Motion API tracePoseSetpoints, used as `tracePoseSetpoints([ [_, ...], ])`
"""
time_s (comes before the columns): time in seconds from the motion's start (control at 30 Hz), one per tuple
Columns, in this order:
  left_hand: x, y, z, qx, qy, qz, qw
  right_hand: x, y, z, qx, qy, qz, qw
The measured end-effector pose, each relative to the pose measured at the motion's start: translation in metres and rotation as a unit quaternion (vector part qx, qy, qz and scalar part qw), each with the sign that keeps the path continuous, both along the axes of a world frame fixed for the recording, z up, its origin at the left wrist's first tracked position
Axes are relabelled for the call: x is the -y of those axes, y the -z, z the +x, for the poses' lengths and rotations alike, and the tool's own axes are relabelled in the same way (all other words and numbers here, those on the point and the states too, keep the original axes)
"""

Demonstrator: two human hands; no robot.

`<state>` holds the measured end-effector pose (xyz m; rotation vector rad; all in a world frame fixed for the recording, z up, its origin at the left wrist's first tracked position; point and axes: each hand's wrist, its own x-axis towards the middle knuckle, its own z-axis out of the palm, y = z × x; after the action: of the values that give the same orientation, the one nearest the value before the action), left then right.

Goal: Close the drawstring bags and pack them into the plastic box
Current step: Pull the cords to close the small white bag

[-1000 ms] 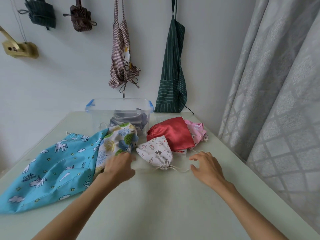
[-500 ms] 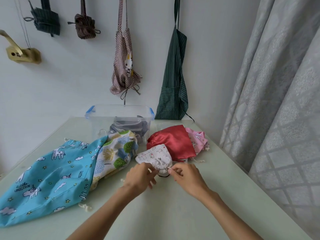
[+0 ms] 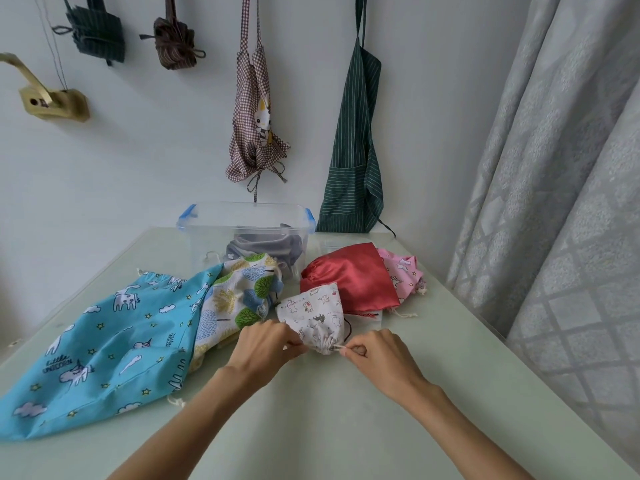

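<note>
At centre frame, our left hand (image 3: pixel 263 348) and right hand (image 3: pixel 377 355) each pinch a drawstring of the small white animal-print bag (image 3: pixel 313 315), its mouth gathered; behind, upper centre, the clear plastic box (image 3: pixel 214 225) holds grey fabric.

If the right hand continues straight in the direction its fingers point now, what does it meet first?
Probably the gathered mouth of the small white bag, right at the fingertips of the right hand, which pinches its cord. Beyond it waits the left hand.
</note>
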<state>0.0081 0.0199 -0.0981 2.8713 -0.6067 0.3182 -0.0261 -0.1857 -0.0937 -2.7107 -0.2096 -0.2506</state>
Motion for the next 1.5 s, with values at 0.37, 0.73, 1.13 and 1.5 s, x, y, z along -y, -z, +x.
tracePoseSetpoints([
  [0.37,0.019,-0.005,-0.047,-0.212,-0.038,-0.142,0.966,-0.016,-0.005,-0.005,-0.020,-0.005,0.150,0.989],
  [0.73,0.037,-0.021,-0.033,-0.230,-0.233,-0.724,0.608,-0.020,-0.020,0.003,-0.003,-0.031,0.230,0.973],
  [1.13,0.025,-0.063,0.034,0.007,-0.148,-0.582,0.799,-0.013,-0.062,0.042,0.130,-0.052,0.211,0.967],
  [1.5,0.021,-0.057,0.084,-0.058,-0.063,-0.744,0.663,-0.032,-0.068,0.093,0.196,-0.074,0.150,0.966],
])
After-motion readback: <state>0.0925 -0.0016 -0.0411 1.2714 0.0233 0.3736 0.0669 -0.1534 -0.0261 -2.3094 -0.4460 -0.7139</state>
